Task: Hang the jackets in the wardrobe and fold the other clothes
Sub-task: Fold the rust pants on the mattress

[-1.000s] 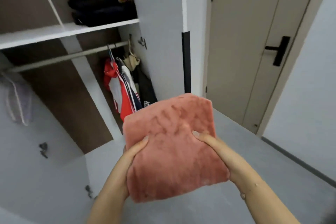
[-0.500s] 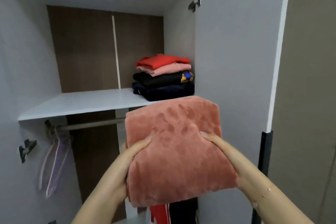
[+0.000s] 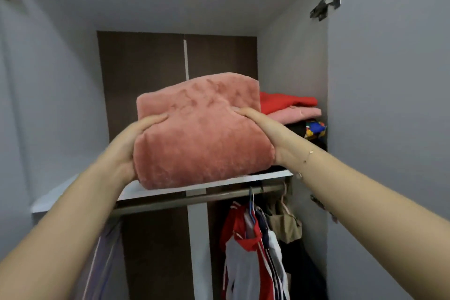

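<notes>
A folded pink fleece garment (image 3: pixel 202 136) is held up at the front edge of the wardrobe's white upper shelf (image 3: pixel 275 175). My left hand (image 3: pixel 132 143) grips its left side with the thumb on top. Gripping the right side the same way is my right hand (image 3: pixel 272 134). A stack of folded clothes (image 3: pixel 294 114), red and pink on top and dark below, lies on the shelf at the right, partly hidden behind the garment. Below the shelf, jackets (image 3: pixel 253 248) in red, white and dark colours hang from the metal rail (image 3: pixel 170 202).
An open wardrobe door (image 3: pixel 389 105) stands at the right with hinges on its edge. The left door (image 3: pixel 43 105) is open too. Pale hangers (image 3: pixel 104 258) hang at the rail's left end. The shelf's left part is bare.
Both hands have lifted the pink garment up and forward to shelf height. The view has moved closer to the wardrobe and now shows the hanging jackets.
</notes>
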A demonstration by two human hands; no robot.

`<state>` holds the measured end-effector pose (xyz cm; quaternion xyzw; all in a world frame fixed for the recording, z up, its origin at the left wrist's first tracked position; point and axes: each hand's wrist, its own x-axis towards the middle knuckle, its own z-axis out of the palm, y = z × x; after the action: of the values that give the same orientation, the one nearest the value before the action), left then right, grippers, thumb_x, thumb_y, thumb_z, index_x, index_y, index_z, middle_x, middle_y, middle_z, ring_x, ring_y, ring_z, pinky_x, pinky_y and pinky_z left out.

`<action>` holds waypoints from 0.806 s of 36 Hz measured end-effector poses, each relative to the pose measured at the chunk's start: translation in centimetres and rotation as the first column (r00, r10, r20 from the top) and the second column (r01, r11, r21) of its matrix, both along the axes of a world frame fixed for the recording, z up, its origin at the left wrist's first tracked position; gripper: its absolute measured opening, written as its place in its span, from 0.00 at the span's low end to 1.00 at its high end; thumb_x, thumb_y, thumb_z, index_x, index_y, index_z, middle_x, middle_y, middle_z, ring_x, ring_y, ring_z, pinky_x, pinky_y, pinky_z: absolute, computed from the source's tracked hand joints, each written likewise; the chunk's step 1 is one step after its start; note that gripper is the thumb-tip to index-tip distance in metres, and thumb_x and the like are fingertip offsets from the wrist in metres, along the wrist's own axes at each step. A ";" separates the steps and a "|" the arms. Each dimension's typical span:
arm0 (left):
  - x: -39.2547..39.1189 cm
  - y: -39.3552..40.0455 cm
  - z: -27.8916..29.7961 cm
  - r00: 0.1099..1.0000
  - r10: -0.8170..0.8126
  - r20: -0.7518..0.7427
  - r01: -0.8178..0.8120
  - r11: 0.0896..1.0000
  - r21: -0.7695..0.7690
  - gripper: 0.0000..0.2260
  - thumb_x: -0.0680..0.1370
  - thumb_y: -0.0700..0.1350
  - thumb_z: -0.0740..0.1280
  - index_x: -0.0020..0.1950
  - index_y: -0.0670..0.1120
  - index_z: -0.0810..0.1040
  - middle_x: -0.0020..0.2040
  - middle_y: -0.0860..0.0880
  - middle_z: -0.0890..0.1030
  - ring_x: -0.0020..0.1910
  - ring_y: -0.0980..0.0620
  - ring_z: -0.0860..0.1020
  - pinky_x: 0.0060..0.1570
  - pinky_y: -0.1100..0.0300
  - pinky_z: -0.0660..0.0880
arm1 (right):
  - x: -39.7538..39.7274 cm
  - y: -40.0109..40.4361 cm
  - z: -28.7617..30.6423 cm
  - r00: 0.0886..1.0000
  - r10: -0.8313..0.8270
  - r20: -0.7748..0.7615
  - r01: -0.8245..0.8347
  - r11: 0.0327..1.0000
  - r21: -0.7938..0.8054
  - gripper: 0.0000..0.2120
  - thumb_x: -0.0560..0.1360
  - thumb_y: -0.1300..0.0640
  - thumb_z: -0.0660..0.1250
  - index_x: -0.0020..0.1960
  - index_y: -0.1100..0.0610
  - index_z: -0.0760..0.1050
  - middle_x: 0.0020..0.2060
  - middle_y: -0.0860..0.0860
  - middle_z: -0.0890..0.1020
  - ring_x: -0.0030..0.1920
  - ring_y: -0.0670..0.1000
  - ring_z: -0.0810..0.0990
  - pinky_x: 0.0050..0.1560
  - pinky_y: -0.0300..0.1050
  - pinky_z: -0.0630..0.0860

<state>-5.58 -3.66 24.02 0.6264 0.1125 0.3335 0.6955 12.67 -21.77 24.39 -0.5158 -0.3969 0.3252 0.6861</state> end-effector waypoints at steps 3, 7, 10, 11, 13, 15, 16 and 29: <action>1.0 3.3 0.8 0.996 0.080 -0.045 -0.082 0.996 -0.038 0.15 0.68 0.51 0.76 0.52 0.48 0.81 0.45 0.44 0.86 0.41 0.43 0.85 0.32 0.49 0.81 | 1.5 4.7 1.1 1.000 -0.007 0.000 0.007 0.998 -0.064 0.14 0.74 0.46 0.70 0.56 0.52 0.78 0.41 0.52 0.86 0.41 0.53 0.86 0.37 0.47 0.81; 4.0 7.0 -0.9 0.973 0.146 -0.181 -0.165 0.982 -0.092 0.13 0.70 0.51 0.74 0.50 0.45 0.83 0.47 0.41 0.86 0.46 0.40 0.84 0.44 0.48 0.80 | 3.6 8.8 0.7 0.982 -0.138 0.131 0.159 0.972 -0.171 0.15 0.74 0.49 0.71 0.59 0.53 0.77 0.43 0.52 0.86 0.41 0.51 0.85 0.36 0.43 0.81; 6.5 8.6 -3.3 0.913 0.162 -0.374 -0.199 0.978 -0.063 0.09 0.74 0.48 0.71 0.43 0.42 0.85 0.39 0.41 0.85 0.42 0.41 0.83 0.43 0.51 0.80 | 4.3 11.0 -0.5 0.795 -0.338 0.503 0.463 0.875 -0.143 0.34 0.75 0.59 0.69 0.77 0.59 0.58 0.67 0.58 0.73 0.63 0.58 0.75 0.61 0.48 0.74; 7.4 9.0 -4.0 0.892 0.166 -0.421 -0.195 0.980 -0.026 0.13 0.77 0.46 0.68 0.36 0.42 0.86 0.35 0.43 0.84 0.39 0.43 0.83 0.38 0.54 0.79 | 4.1 11.5 -0.8 0.658 -0.333 0.675 0.525 0.845 -0.096 0.35 0.76 0.62 0.66 0.78 0.59 0.53 0.72 0.59 0.65 0.70 0.60 0.68 0.67 0.47 0.66; 8.9 9.6 -4.4 0.867 0.203 -0.455 -0.217 0.976 0.020 0.17 0.79 0.45 0.65 0.33 0.41 0.85 0.36 0.42 0.83 0.41 0.43 0.82 0.39 0.54 0.78 | 3.9 12.2 -1.1 0.315 -0.281 0.907 0.526 0.847 0.080 0.33 0.75 0.65 0.60 0.78 0.60 0.55 0.76 0.59 0.57 0.75 0.61 0.56 0.72 0.46 0.55; 9.7 10.0 -4.3 0.883 0.175 -0.436 -0.208 0.978 -0.028 0.10 0.77 0.45 0.67 0.42 0.39 0.83 0.41 0.41 0.84 0.44 0.42 0.82 0.42 0.52 0.78 | 4.4 13.1 -0.9 0.066 -0.277 0.959 0.467 0.858 0.216 0.27 0.75 0.62 0.59 0.74 0.59 0.65 0.77 0.57 0.57 0.77 0.60 0.52 0.75 0.51 0.50; 9.9 10.1 -4.1 0.896 0.160 -0.414 -0.204 0.977 -0.064 0.07 0.76 0.43 0.69 0.46 0.40 0.82 0.42 0.41 0.84 0.42 0.43 0.83 0.40 0.52 0.79 | 4.8 13.7 -0.6 -0.020 -0.261 0.965 0.467 0.851 0.240 0.23 0.76 0.60 0.58 0.71 0.58 0.69 0.78 0.55 0.56 0.78 0.58 0.49 0.76 0.54 0.46; 12.9 10.8 1.6 0.623 0.746 -0.236 -0.306 0.510 0.804 0.33 0.73 0.41 0.65 0.75 0.60 0.61 0.76 0.49 0.58 0.73 0.44 0.60 0.72 0.49 0.61 | 9.1 18.4 -0.4 0.116 0.273 0.955 0.523 0.801 -0.292 0.28 0.83 0.40 0.42 0.79 0.48 0.52 0.79 0.50 0.53 0.78 0.54 0.51 0.76 0.59 0.44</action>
<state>7.27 7.17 25.66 0.8357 0.3711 0.3558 0.1933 21.81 -3.33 24.03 -0.8101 -0.5774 -0.0604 0.0811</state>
